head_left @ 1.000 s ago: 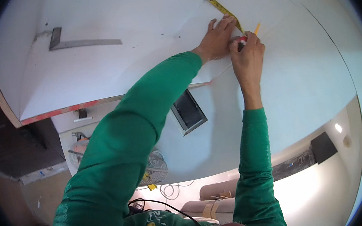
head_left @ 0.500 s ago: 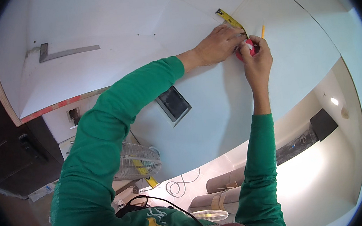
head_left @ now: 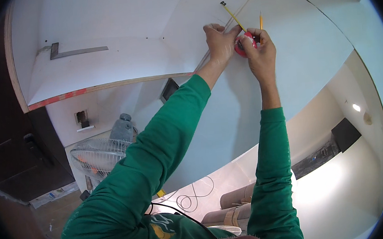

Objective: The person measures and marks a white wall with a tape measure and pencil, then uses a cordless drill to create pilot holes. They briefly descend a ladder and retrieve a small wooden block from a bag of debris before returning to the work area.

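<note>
The right hand (head_left: 261, 54) curls its fingers around a round red tape measure (head_left: 245, 44) pressed to a smooth white board (head_left: 289, 88), with a thin yellow pencil (head_left: 261, 21) pinched upright between the fingertips. The tape's narrow yellow blade (head_left: 232, 15) runs up and to the left from the case, its long axis slanting along a seam in the board. The left hand (head_left: 219, 44) lies just beside the case, fingers bent and pressing the blade to the board; a flat grey metal square (head_left: 74, 50) lies well apart on a plywood-edged white panel (head_left: 105, 70).
</note>
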Tool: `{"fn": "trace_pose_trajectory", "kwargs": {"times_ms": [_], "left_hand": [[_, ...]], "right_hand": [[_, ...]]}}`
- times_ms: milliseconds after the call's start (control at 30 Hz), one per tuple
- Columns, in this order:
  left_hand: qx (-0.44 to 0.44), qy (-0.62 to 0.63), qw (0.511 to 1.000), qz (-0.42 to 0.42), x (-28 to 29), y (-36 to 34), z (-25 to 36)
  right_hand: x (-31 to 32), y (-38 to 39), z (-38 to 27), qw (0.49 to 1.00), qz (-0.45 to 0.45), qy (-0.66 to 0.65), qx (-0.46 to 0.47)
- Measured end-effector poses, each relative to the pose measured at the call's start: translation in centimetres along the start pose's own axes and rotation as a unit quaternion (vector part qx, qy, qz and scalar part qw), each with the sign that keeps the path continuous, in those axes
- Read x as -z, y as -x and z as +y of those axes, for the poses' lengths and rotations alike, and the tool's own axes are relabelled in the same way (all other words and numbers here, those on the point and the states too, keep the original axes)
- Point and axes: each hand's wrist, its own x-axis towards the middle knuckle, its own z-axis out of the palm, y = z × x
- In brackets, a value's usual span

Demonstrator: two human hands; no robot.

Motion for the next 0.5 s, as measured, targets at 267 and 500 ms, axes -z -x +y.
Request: {"fn": "trace_pose_trajectory", "kwargs": {"times_ms": [267, 500], "left_hand": [[0.127, 0.392, 0.862, -0.296, -4.6, 0.1, 5.7], [0.197, 0.508, 0.809, -0.220, -13.5, -3.9, 8.5]], "right_hand": [[7.6, -7.3, -2.7, 0.987, -0.089, -0.122, -0.061], [11.6, -13.4, -3.9, 0.991, -0.113, -0.018, -0.068]]}}
